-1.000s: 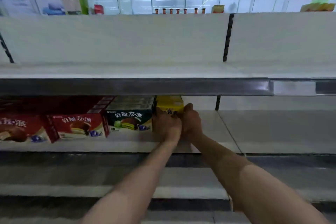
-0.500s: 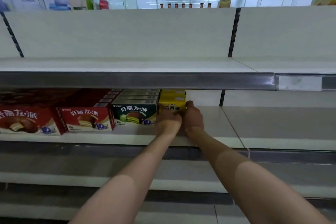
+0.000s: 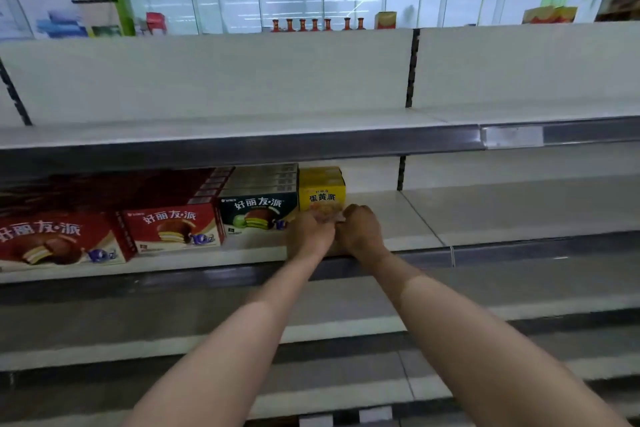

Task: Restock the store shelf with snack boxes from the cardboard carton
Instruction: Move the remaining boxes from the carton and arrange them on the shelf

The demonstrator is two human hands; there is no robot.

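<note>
A yellow snack box (image 3: 322,191) stands on the middle shelf (image 3: 415,218), at the front of a short row of yellow boxes and right next to a green-fronted pie box (image 3: 258,213). My left hand (image 3: 310,234) and my right hand (image 3: 360,229) sit side by side at the yellow box's lower front. Their fingers curl onto the box and hide its bottom edge. Red pie boxes (image 3: 171,229) fill the shelf further left. The cardboard carton is out of view.
The shelf's right half (image 3: 519,208) is bare white board with a metal price rail (image 3: 519,248) along its edge. The shelf above (image 3: 242,125) holds nothing and overhangs the boxes. Lower shelves (image 3: 346,326) run under my forearms. Bottles (image 3: 313,24) stand far behind.
Both hands have slid lower and back on the yellow box, so its label now shows in full. The box stays in its row beside the green one. The view has shifted a little.
</note>
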